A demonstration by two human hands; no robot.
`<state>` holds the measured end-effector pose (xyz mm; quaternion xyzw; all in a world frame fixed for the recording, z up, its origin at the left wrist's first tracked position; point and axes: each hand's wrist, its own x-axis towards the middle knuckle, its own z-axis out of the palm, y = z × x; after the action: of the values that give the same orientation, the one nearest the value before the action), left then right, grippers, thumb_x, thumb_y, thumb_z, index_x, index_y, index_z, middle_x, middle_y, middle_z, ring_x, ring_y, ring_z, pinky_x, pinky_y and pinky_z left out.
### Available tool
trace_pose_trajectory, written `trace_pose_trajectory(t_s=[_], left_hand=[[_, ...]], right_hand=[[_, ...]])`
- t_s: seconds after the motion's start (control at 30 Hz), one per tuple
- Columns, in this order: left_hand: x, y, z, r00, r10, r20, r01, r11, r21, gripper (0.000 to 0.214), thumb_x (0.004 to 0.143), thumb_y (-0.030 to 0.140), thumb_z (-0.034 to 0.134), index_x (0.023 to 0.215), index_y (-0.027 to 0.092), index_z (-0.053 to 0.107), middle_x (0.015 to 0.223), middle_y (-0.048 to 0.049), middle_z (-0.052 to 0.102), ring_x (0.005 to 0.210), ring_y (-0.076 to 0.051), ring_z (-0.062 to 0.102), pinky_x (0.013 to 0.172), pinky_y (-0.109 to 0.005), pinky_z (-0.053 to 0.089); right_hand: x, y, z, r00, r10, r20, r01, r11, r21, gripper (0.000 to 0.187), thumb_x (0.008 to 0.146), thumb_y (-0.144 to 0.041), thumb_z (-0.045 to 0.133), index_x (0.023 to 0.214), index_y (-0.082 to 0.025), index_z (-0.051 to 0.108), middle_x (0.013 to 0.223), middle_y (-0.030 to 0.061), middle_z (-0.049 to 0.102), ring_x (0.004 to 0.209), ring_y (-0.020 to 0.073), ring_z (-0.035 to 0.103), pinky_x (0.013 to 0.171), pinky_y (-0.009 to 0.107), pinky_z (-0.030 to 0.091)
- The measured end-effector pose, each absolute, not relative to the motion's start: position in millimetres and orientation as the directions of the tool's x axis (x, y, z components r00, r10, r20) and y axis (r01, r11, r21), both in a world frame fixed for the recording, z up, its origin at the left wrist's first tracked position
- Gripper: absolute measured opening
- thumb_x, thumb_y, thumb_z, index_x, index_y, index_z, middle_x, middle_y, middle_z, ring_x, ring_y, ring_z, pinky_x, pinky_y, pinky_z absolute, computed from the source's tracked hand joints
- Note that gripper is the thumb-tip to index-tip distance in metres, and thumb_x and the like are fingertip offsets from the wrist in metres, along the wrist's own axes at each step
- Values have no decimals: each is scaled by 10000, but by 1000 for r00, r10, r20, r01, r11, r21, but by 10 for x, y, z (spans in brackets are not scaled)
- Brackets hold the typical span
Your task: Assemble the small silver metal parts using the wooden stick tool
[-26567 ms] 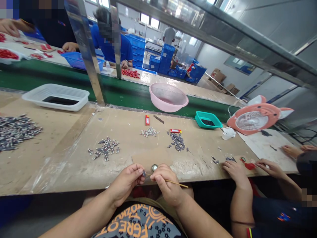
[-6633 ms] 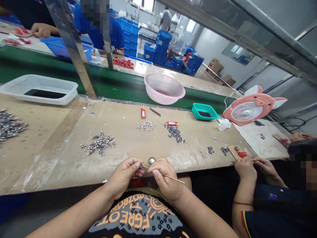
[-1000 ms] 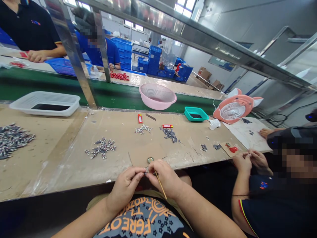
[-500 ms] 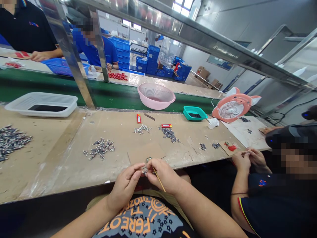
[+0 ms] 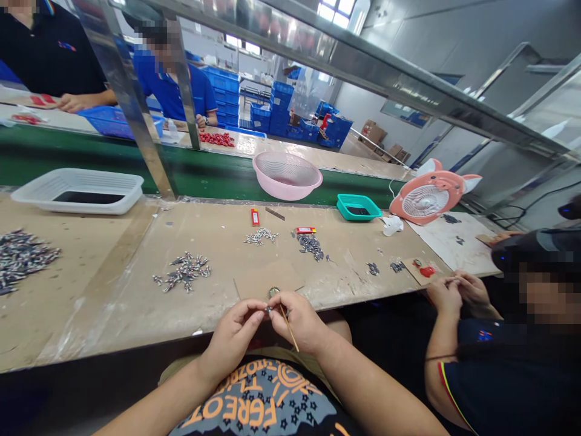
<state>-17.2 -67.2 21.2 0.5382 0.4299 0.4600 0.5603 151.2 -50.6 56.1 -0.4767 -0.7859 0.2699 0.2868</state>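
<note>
At the table's front edge my left hand (image 5: pixel 236 332) and my right hand (image 5: pixel 300 321) meet fingertip to fingertip. Pinched between them is a small dark-grey and white part (image 5: pixel 269 310), too small to name exactly. A thin wooden stick (image 5: pixel 290 332) also sits in my right hand, slanting down across the palm. Just beyond my fingers, a small round cap-like dish (image 5: pixel 274 292) rests on a cardboard piece (image 5: pixel 254 280). Farther out lie a pile of grey-and-white parts (image 5: pixel 184 272), a pile of whitish parts (image 5: pixel 261 236) and a pile of dark-grey parts (image 5: pixel 311 245).
Red lighters (image 5: pixel 255 217) lie behind the piles. A white tray (image 5: pixel 104 206), a pink basket (image 5: pixel 287 192), a green basket (image 5: pixel 363 215) and a pig-shaped fan (image 5: pixel 426 200) stand along the back. A co-worker's hands (image 5: pixel 447 293) are at the right. A metal post (image 5: pixel 136 115) rises at left.
My fingertips have closed in together around the small part, which has risen slightly. The stick in my right hand has tilted a little more upright.
</note>
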Motion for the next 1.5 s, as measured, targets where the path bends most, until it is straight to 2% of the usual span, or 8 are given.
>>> trace_pose_trajectory(t_s=[0.57, 0.7, 0.83, 0.93, 1.03, 1.13, 1.3, 1.5], left_hand=[[-177, -688, 243, 220, 974, -48, -46, 59, 997, 160, 818, 316, 584, 895, 184, 631, 853, -37, 655, 796, -172, 588, 726, -279, 475], [-121, -685, 297, 187, 973, -137, -176, 170, 970, 145, 802, 321, 611, 841, 181, 606, 779, -11, 645, 740, -149, 589, 685, -254, 478], [-135, -642, 280, 138, 977, -161, -219, 189, 957, 163, 797, 334, 615, 840, 178, 592, 758, -11, 647, 735, -152, 603, 706, -266, 480], [-373, -491, 242, 55, 994, -93, -61, 97, 993, 201, 789, 368, 616, 854, 178, 603, 777, -19, 653, 751, -163, 604, 722, -277, 471], [-849, -222, 217, -95, 994, 59, 235, -35, 971, 273, 743, 424, 646, 854, 175, 626, 826, -15, 666, 805, -180, 596, 753, -283, 456], [-1406, 82, 208, -249, 963, 104, 468, 25, 883, 382, 735, 513, 606, 898, 169, 635, 819, 7, 690, 774, -174, 600, 713, -278, 459], [-1971, 382, 244, -240, 962, 129, 781, 113, 614, 411, 732, 536, 565, 959, 206, 654, 773, 35, 699, 732, -172, 618, 647, -258, 455], [-1683, 227, 319, -207, 945, 253, 826, 30, 563, 352, 801, 524, 464, 845, 214, 627, 810, 38, 648, 744, -161, 601, 669, -267, 473]], right_hand=[[1528, -515, 614, -391, 907, 159, 582, 378, -720, 117, 706, -72, 556, 732, -185, 574, 681, -17, 517, 669, 125, 501, 622, 219, 401], [1518, -535, 633, -411, 906, 98, 564, 337, -754, 78, 730, -134, 597, 781, -192, 585, 721, -17, 555, 683, 124, 520, 640, 226, 409], [1622, -519, 567, -386, 914, 129, 521, 331, -787, 184, 736, -179, 621, 915, -192, 576, 827, 5, 599, 775, 144, 553, 712, 250, 438], [1886, -377, 441, -255, 934, 249, 581, 354, -732, 161, 786, -230, 582, 939, -181, 570, 861, 31, 600, 807, 156, 555, 747, 270, 446], [2302, -126, 285, -53, 939, 339, 734, 267, -625, 148, 838, -266, 505, 920, -166, 576, 837, 44, 603, 789, 162, 559, 736, 278, 455], [2716, 119, 159, 49, 936, 349, 801, 172, -573, 181, 845, -234, 463, 947, -138, 578, 827, 61, 612, 771, 175, 563, 733, 309, 456], [2988, 377, 76, 12, 949, 316, 869, 147, -472, 150, 788, -176, 536, 912, -154, 618, 837, 51, 624, 806, 183, 558, 798, 327, 430], [2867, 599, 95, -76, 969, 236, 926, 156, -343, 128, 808, -210, 575, 922, -173, 619, 901, 57, 626, 901, 191, 542, 853, 311, 390]])
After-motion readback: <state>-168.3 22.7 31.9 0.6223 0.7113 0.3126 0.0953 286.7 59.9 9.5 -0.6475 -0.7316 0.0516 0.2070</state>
